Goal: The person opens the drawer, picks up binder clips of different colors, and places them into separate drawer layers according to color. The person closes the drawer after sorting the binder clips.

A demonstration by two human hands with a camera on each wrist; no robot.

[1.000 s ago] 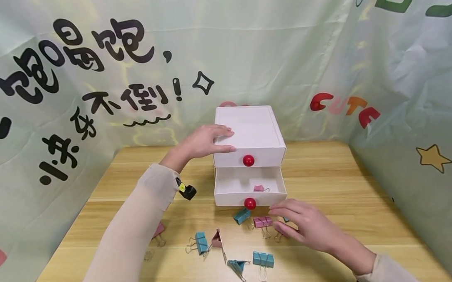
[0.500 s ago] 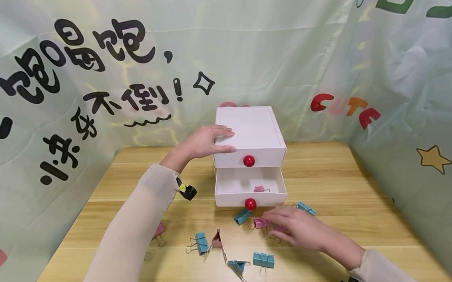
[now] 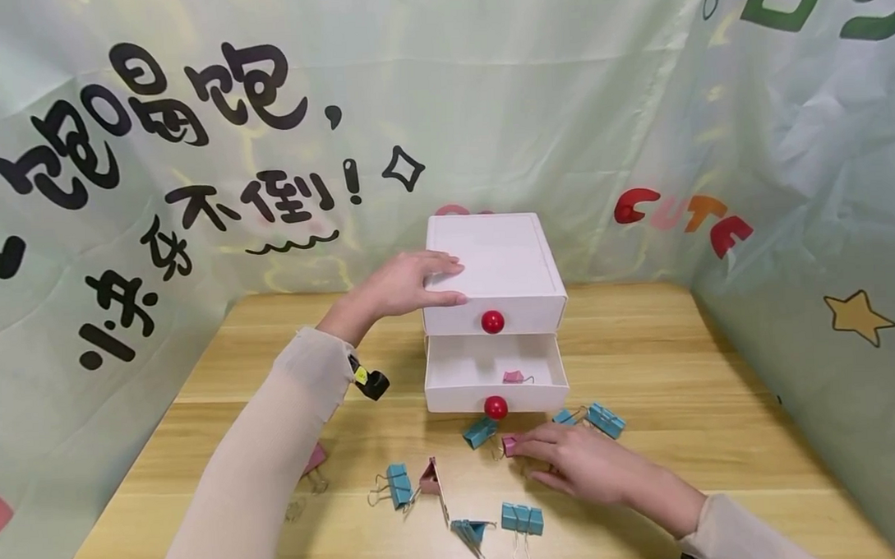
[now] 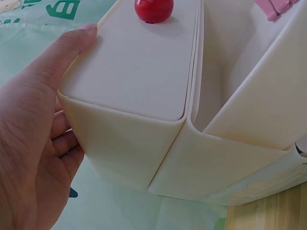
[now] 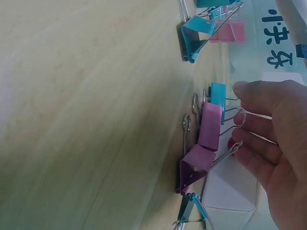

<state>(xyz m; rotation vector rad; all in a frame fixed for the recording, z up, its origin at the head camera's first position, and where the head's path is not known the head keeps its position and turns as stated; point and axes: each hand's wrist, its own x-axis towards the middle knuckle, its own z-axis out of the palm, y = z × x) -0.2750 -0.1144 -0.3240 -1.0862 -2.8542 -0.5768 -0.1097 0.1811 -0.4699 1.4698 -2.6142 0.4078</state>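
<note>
Head | left hand (image 3: 399, 284) laid loosely on drawer box (image 3: 499, 261) | right wrist | right hand (image 5: 288, 129) relaxed beside 2 pink clips (image 5: 210, 125)

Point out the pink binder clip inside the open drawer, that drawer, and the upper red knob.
Pink binder clip (image 3: 513, 377): head view, on its pink body.
Open lower drawer (image 3: 456, 399): head view, front panel.
Upper red knob (image 4: 154, 8): left wrist view, rounded front.

Head cam is looking forward-down over the table (image 3: 658, 363), farthest back. Left wrist cam is facing the drawer box (image 3: 498, 257) from front-left, close, rolled. Right wrist cam is looking low across pink clips (image 5: 210, 125), shared with head.
</note>
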